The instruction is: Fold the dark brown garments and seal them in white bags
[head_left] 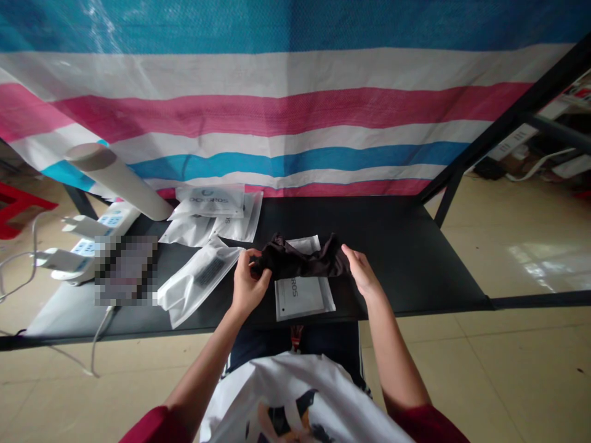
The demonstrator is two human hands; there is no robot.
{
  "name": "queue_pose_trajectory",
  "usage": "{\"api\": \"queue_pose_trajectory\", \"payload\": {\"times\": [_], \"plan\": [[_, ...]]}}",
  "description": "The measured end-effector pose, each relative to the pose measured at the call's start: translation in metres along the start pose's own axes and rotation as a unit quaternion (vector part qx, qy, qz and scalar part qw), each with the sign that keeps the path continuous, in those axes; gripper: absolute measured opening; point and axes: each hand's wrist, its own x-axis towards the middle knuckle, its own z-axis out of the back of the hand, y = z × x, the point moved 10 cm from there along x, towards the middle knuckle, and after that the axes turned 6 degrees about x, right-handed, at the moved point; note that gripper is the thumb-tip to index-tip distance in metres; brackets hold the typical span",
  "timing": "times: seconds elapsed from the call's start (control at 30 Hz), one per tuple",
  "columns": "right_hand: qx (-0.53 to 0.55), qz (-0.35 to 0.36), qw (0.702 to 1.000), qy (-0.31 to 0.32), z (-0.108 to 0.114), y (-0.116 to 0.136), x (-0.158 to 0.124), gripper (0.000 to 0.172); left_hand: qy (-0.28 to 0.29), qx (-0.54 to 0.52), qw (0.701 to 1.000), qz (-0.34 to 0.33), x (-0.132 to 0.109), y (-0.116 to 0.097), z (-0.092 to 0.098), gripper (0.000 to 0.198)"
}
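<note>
A dark cloth (307,259) lay spread, bunched and creased, between the two hands above the near part of the counter (397,271), partly covering a pale pouch (302,298). The left hand (248,282) had its fingers closed in a pinch on the cloth's left end. The right hand (364,274) was at the other end, fingers nearly straight; whether they gripped it, I could not tell. The step in hand appeared to be straightening the cloth. The next move seemed to call for a sure hold at both ends and smoothing of the folds.
</note>
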Motion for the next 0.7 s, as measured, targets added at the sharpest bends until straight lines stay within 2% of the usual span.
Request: {"api": "queue_pose_trajectory", "payload": {"times": [0.07,0.13,0.2,0.27,0.3,0.4,0.43,0.47,0.57,0.63,0.7], "plan": [[-0.025,-0.001,1.000,0.017,-0.001,-0.008,0.001,0.045,0.058,0.089,0.994,-0.006,-0.006,-0.002,-0.007,0.035],[-0.054,0.008,0.998,0.044,-0.005,-0.014,0.001,0.035,0.110,0.170,0.979,-0.008,-0.011,0.001,-0.015,0.050],[-0.102,0.024,0.992,0.065,-0.008,-0.016,0.000,0.037,0.133,0.212,0.968,-0.014,-0.012,0.005,-0.021,0.064],[-0.167,0.043,0.983,0.062,-0.008,-0.014,0.000,0.034,0.126,0.221,0.967,-0.030,-0.008,0.006,-0.023,0.064],[-0.199,0.056,0.977,0.051,-0.006,-0.012,0.000,0.028,0.113,0.218,0.968,-0.042,-0.005,0.005,-0.022,0.057],[-0.239,0.132,0.962,-0.018,0.003,0.008,0.000,0.021,0.055,0.186,0.978,-0.083,0.003,-0.004,-0.012,0.020],[-0.228,0.161,0.959,-0.043,0.007,0.015,-0.002,0.022,0.039,0.164,0.981,-0.095,0.004,-0.007,-0.008,0.010],[-0.204,0.184,0.960,-0.062,0.011,0.020,-0.004,0.024,0.026,0.141,0.984,-0.102,0.005,-0.009,-0.005,0.009],[-0.097,0.194,0.974,-0.071,0.019,0.023,-0.008,0.026,-0.001,0.098,0.992,-0.078,0.006,-0.003,0.000,0.011],[-0.028,0.163,0.985,-0.039,0.019,0.017,-0.009,0.029,-0.012,0.105,0.993,-0.047,0.008,0.007,-0.001,0.034],[0.018,0.118,0.993,0.011,0.014,0.008,-0.010,0.031,0.006,0.106,0.994,-0.033,0.011,0.015,-0.009,0.052]]}}
